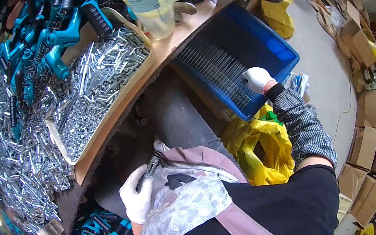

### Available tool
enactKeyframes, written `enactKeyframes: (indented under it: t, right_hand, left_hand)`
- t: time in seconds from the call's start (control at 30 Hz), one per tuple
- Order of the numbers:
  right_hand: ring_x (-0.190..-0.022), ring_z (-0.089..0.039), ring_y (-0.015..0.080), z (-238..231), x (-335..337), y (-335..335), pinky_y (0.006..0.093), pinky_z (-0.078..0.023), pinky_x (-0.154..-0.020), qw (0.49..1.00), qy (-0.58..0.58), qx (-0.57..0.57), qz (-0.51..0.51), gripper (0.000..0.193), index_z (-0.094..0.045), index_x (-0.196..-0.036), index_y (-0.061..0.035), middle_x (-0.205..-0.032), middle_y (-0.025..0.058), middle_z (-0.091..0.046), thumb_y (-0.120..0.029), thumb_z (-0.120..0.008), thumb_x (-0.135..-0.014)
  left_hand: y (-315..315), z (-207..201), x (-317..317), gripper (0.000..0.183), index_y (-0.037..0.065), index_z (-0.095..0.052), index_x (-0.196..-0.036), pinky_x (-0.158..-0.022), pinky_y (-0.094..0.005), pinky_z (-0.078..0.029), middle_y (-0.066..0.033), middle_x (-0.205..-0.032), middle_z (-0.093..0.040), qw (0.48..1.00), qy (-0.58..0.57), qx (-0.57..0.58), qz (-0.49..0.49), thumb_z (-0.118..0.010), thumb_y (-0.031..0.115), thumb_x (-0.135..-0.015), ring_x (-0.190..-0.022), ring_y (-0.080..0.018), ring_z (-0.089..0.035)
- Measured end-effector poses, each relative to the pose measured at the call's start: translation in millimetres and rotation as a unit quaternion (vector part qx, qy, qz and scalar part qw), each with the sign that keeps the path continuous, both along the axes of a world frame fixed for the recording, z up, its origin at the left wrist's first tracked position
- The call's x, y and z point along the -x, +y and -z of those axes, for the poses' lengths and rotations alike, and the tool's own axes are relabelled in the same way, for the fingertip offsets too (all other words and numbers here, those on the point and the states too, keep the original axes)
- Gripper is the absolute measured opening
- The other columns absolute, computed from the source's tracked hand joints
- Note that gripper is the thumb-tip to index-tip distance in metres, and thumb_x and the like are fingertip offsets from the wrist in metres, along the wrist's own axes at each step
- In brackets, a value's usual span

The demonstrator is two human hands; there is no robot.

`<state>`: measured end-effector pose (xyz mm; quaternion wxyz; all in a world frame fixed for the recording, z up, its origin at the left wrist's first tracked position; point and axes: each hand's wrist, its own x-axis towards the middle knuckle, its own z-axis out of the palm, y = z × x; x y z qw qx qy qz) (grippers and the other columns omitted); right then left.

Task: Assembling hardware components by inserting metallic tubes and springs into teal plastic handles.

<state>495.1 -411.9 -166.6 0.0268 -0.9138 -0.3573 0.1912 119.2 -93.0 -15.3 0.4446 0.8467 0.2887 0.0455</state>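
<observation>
My left hand [137,194], in a white glove, is closed around a slim dark metal piece [152,166] with a shiny end, held upright over my lap. My right hand [256,80], also gloved in white, reaches into a blue plastic bin [277,42]. Its fingers are curled at the right end of a packed row of thin dark metal strips [215,62]; the fingertips are hidden, so what they grip cannot be seen. On my lap lies a pale leaf-patterned apron [188,210].
At left, a tray [112,118] of metal pins and small nuts sits among loose metal parts [21,160] and teal-and-black handles [67,29]. A drink cup [152,12] stands at the table edge. A yellow bag [265,151] hangs below the bin; cardboard boxes [363,146] line the right.
</observation>
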Motion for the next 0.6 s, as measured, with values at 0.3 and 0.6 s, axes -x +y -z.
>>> enactKeyframes:
  t: [0.3,0.6]
  right_hand:
    - [-0.083,-0.070,0.0380,3.0,-15.9,25.9,0.0446,-0.057,-0.074,0.996,0.007,-0.045,-0.077,0.020,-0.076,-0.087,-0.0085,-0.085,0.0175,-0.072,-0.009,-0.061,-0.073]
    - [-0.091,-0.067,0.0372,19.7,-63.3,159.5,0.0486,-0.052,-0.081,0.965,-0.099,-0.241,-0.042,0.017,-0.074,-0.092,-0.0145,-0.094,0.0145,-0.072,-0.019,-0.061,-0.083]
  left_hand:
    - [-16.3,-0.1,-0.1,0.030,-0.004,-0.071,-0.109,-0.082,-0.0308,-0.053,-0.0167,-0.095,-0.073,0.999,0.041,0.027,-0.008,-0.071,0.011,-0.082,-0.086,-0.0203,-0.070]
    - [-24.0,0.7,5.3,0.030,-0.004,-0.071,-0.108,-0.079,-0.0307,-0.053,-0.0155,-0.091,-0.073,0.999,0.038,-0.004,-0.025,-0.071,0.010,-0.082,-0.082,-0.0195,-0.069]
